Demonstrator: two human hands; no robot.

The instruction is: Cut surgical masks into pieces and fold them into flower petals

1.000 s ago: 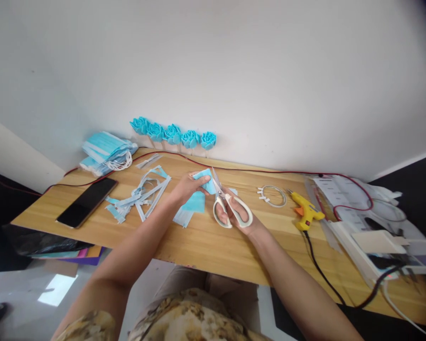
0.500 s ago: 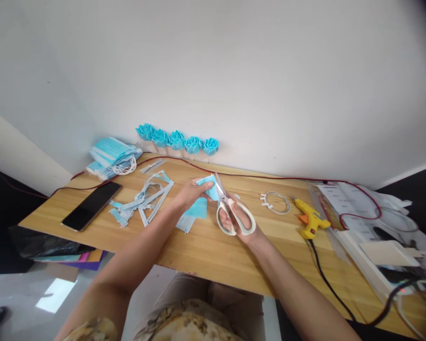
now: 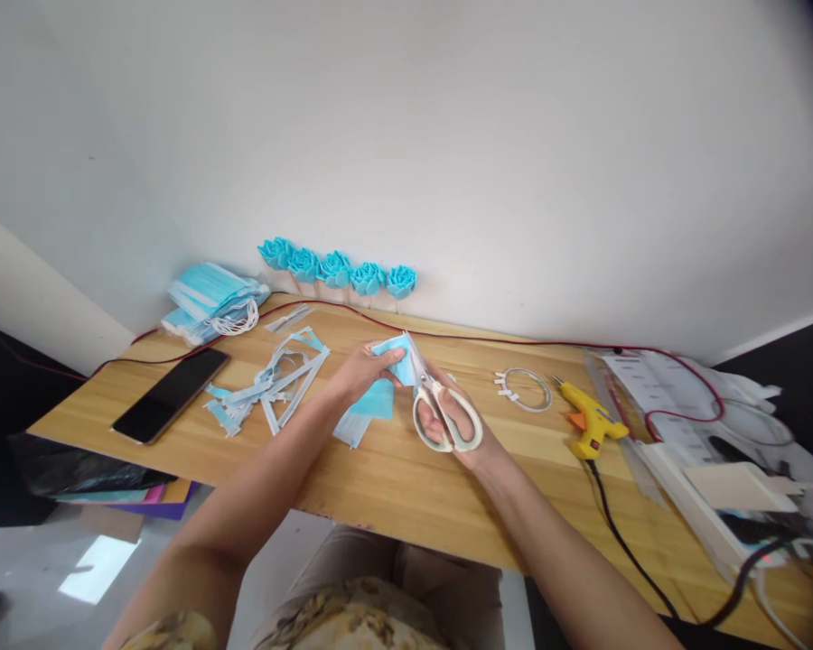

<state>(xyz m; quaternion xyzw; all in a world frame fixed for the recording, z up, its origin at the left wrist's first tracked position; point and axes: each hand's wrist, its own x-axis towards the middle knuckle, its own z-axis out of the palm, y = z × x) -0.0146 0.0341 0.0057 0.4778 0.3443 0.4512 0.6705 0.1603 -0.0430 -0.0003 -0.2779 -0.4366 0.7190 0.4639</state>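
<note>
My left hand (image 3: 364, 372) pinches a small piece of blue mask fabric (image 3: 394, 352) above the wooden table (image 3: 406, 469). My right hand (image 3: 455, 421) is closed through the white handles of the scissors (image 3: 440, 408), whose blades point up into the held fabric. More blue fabric pieces (image 3: 372, 404) lie on the table under my left hand.
Cut mask strips (image 3: 271, 379) and a black phone (image 3: 171, 394) lie at the left. A stack of blue masks (image 3: 211, 296) and a row of blue fabric roses (image 3: 339, 265) sit by the wall. Elastic loop (image 3: 523, 386), yellow glue gun (image 3: 591, 417), cables and papers (image 3: 664, 379) fill the right.
The scissor handles have come closer together, closing the blades on the blue fabric. Both hands stay in nearly the same place.
</note>
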